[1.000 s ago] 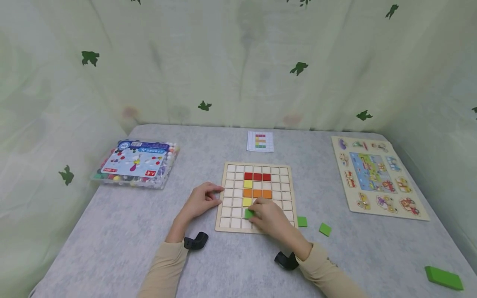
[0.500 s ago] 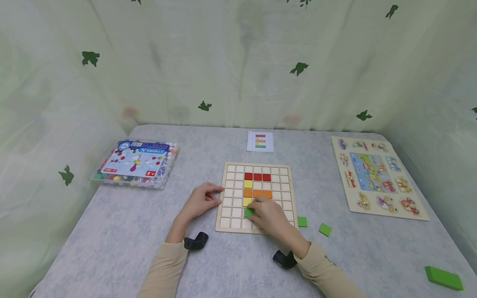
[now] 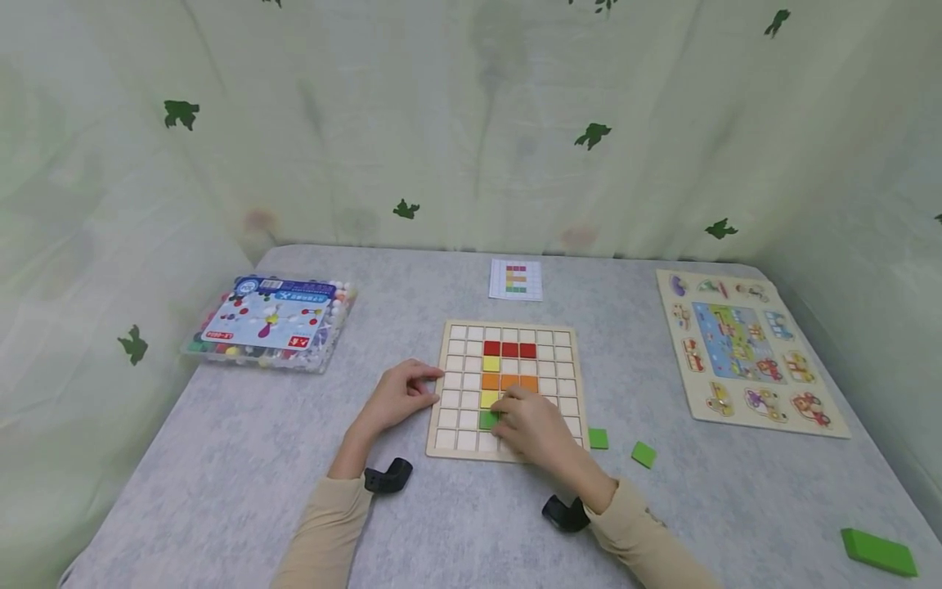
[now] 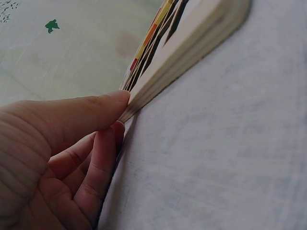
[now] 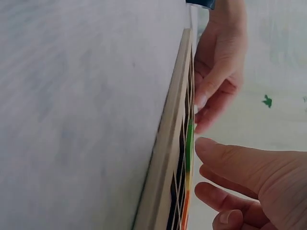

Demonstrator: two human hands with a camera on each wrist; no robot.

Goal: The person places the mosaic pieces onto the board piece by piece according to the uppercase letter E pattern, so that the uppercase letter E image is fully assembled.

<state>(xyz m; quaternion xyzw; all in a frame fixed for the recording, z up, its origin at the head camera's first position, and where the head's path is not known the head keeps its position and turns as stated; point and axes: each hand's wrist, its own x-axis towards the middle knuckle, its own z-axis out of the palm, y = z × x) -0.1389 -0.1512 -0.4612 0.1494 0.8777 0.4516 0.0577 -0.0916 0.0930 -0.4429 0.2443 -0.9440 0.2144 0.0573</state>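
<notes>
A square wooden grid board (image 3: 456, 456) lies flat on the table. Against its left edge my left hand (image 3: 398, 394) rests, thumb and fingertips touching the rim; the left wrist view shows the thumb on the wooden edge. Above the lower middle squares is my right hand (image 3: 536, 427), thumb and fingers apart, with its fingertips at a green tile (image 3: 487, 420) on the board. In the right wrist view the thumb tip is just off this green tile (image 5: 188, 148). Above it sit yellow tiles (image 3: 491, 364), orange tiles (image 3: 509, 382) and red tiles (image 3: 509, 350). The hand covers several squares.
Two green tiles, one by the board (image 3: 599, 438) and another farther right (image 3: 643, 455), lie on the table. A pattern card (image 3: 515, 280) is behind the board. There are a bead box (image 3: 268, 323), a picture puzzle (image 3: 743, 352) and a green block (image 3: 879, 553).
The green tile under my right fingertips has shifted slightly left and away, into line below the yellow tile. Both hands stay nearly in place.
</notes>
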